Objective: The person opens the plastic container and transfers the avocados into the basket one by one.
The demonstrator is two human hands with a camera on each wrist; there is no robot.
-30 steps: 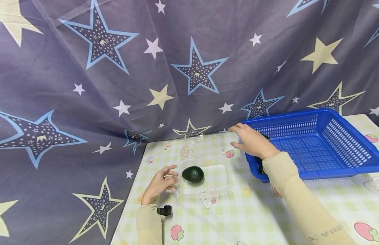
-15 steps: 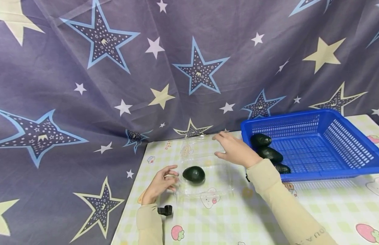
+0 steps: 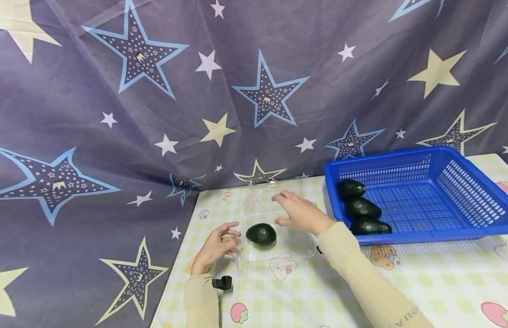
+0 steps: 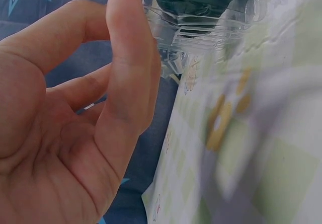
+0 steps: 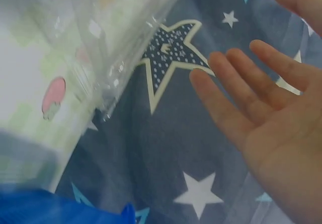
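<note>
The avocado (image 3: 260, 234) is seated in the clear clamshell tray (image 3: 295, 246), w/ lid (image 3: 266, 199) folded back, on the table (image 3: 422, 278) near its left edge. The tray's left rim is pinched by the left hand (image 3: 214, 248), grip clamped on plastic; the right hand (image 3: 300, 212) is held over the tray, fingers apart, nothing gripped. Three more avocados (image 3: 361, 207) are lined up in the blue basket (image 3: 463, 200) at right.

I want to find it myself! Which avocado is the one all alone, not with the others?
Find the blue basket on the right of the table; three avocados lie inside it. Left of it sits a clear plastic box between the two hands. The lone avocado lies in that box, the only one outside the basket.
</note>
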